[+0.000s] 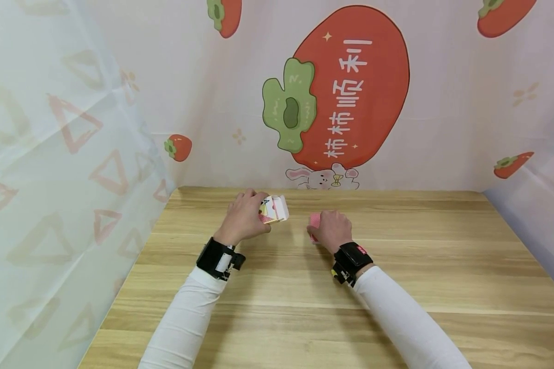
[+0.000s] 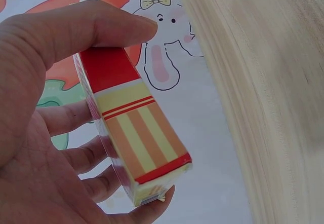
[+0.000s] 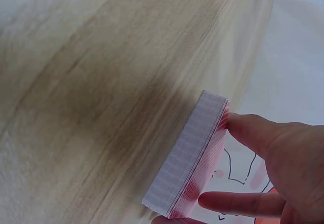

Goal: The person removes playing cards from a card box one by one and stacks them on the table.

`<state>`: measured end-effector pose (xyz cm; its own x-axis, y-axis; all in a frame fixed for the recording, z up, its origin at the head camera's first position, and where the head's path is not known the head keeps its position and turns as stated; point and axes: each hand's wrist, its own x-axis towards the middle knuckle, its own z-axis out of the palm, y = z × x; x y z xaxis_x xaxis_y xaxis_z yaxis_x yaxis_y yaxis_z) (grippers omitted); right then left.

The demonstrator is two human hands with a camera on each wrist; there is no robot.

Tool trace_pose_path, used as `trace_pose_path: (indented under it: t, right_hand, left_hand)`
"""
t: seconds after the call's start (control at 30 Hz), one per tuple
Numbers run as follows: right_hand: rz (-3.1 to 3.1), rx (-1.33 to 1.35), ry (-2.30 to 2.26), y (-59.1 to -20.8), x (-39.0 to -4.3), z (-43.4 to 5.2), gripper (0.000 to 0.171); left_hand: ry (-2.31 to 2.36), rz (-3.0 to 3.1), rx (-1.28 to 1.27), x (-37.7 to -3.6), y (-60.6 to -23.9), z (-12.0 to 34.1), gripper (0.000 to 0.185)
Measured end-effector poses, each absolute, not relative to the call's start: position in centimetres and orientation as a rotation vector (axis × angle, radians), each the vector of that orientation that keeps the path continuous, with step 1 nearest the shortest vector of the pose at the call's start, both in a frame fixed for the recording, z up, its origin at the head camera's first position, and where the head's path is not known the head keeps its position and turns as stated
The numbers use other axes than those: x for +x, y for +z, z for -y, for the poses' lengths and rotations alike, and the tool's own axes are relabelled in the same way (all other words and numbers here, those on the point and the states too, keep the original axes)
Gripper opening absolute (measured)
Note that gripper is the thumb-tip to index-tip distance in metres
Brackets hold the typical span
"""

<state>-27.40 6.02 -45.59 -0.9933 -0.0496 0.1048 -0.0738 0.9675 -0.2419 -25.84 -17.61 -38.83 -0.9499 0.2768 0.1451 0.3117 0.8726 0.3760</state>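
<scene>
My left hand (image 1: 243,215) grips a playing-card box (image 1: 274,209) above the wooden table (image 1: 304,287), its flap end pointing right. In the left wrist view the box (image 2: 134,133) shows red, cream and orange stripes, with my thumb (image 2: 91,29) on top and fingers underneath. My right hand (image 1: 332,229) holds a stack of red-backed cards (image 1: 314,221) a short way to the right of the box. The right wrist view shows the deck (image 3: 190,165) edge-on, pinched between thumb and fingers (image 3: 253,133) just over the table.
A printed cloth backdrop (image 1: 346,87) with a large red persimmon and a rabbit closes off the table's far edge. A translucent patterned sheet (image 1: 64,154) hangs along the left side, another on the right (image 1: 535,205). Black wrist straps sit on both white sleeves.
</scene>
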Motion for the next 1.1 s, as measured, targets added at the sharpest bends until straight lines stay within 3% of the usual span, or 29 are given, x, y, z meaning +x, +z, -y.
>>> trace_pose_path:
  t: [0.63,0.83,1.1]
  right_hand:
    - [3.006,0.099,0.325,-45.0,-27.0,-6.4,0.053]
    - [2.83,0.225,0.511,-43.3,-26.5,-6.1,0.032]
    - [2.456,0.693,0.915,-41.2,-25.6,-4.7,0.012]
  left_hand:
    - [-0.615,2.975,-0.461,-25.6,-38.5,17.4,0.08]
    - [-0.604,2.963,-0.487,-25.4,-38.3,16.9,0.078]
    - [-0.538,2.958,-0.533,-25.3,-38.6,15.9,0.074]
